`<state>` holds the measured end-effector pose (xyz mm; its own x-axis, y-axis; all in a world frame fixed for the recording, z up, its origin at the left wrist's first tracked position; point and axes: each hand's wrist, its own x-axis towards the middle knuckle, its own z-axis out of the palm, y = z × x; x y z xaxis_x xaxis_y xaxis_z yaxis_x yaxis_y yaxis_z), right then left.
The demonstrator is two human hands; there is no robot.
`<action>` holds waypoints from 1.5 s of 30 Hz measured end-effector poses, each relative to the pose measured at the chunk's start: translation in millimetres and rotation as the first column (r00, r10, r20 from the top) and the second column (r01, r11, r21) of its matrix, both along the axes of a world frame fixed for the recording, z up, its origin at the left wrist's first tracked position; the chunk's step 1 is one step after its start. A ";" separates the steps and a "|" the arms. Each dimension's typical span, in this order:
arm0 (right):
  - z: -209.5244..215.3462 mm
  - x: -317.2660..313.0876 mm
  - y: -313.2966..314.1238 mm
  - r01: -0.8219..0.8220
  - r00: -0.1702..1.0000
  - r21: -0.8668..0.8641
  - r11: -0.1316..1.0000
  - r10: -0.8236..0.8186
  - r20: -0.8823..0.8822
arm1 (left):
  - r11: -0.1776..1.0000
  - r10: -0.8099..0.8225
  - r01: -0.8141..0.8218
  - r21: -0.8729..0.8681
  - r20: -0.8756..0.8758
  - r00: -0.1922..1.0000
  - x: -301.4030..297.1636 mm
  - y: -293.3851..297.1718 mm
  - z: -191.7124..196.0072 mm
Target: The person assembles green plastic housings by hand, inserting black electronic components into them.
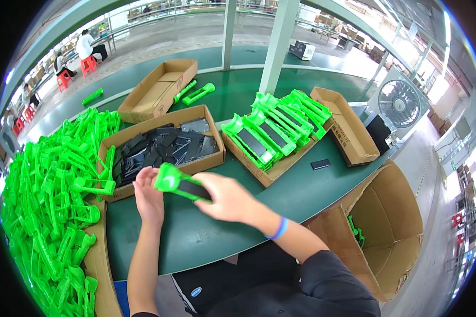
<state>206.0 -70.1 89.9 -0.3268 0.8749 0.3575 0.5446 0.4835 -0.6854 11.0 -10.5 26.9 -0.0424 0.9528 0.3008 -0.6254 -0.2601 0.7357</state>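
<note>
Just above the near edge of the green desk (206, 238), you held a green plastic holder (173, 181) with a dark panel set into it, lifted clear of the surface. Your right hand (225, 196) was clenched over the panel end, fingers wrapped on top, wrist bent inward, forearm coming in from lower right with a blue band at the wrist. Your left hand (149, 196) stood upright beside the rounded head of the holder, palm toward it, fingers grasping that end from behind; how firmly could not be told.

Judgement: the panel would seat best if the left hand braced the head squarely while the right pressed flat along the panel, not at one corner, so the thin frame would not twist.

To your left lay a large heap of empty green holders (47, 211). Just beyond your hands sat an open carton of dark panels (158, 148). Right of it, a carton of filled holders (272, 129) stood stacked in rows. One loose dark panel (320, 164) lay on the desk near that carton. Farther back were an empty carton (156, 92) and a white fan (398, 103).
</note>
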 end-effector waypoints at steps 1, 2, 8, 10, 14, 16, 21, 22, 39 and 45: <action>9.6 19.2 -0.2 0.060 0.996 0.168 0.984 -0.048 -0.079 | 0.996 -0.085 0.087 0.029 -0.053 0.995 -6.9 -0.8 -2.3; 33.6 38.0 -7.2 0.193 0.979 0.122 0.974 -0.182 -0.097 | 0.989 -0.116 0.129 0.075 -0.157 0.981 -15.0 -0.7 -6.2; 54.6 247.5 36.9 0.630 0.741 0.419 0.653 -0.668 -0.074 | 0.953 -0.177 0.293 0.070 -0.658 0.732 1.2 -7.3 -22.5; 39.0 290.6 58.4 0.656 0.720 0.307 0.690 -0.694 0.023 | 0.930 -0.138 0.351 0.106 -0.785 0.604 7.4 -9.9 -21.1; 34.1 294.6 81.6 0.628 0.725 0.370 0.685 -0.687 0.040 | 0.917 -0.104 0.382 0.113 -0.858 0.502 8.1 -15.9 -12.1; 43.5 284.9 84.3 0.673 0.731 0.331 0.662 -0.662 -0.162 | 0.926 -0.083 0.360 0.111 -0.872 0.482 3.2 -16.0 -11.2; 43.7 237.6 73.3 0.686 0.728 0.363 0.631 -0.587 -0.355 | 0.933 -0.020 0.337 0.126 -0.917 0.398 -8.4 -14.5 -6.6; 42.1 217.0 68.4 0.657 0.754 0.385 0.648 -0.545 -0.367 | 0.931 -0.010 0.339 0.134 -0.920 0.392 -8.2 -13.3 -8.4; -3.2 -11.4 196.3 -0.243 0.581 -0.114 0.963 0.238 0.778 | 0.885 0.180 0.337 0.320 -0.905 0.386 -16.7 -4.2 -21.2; 12.6 0.8 170.0 -0.205 0.780 0.104 0.973 0.098 0.618 | 0.664 0.590 0.252 0.704 -0.700 0.402 -23.2 -2.6 -5.5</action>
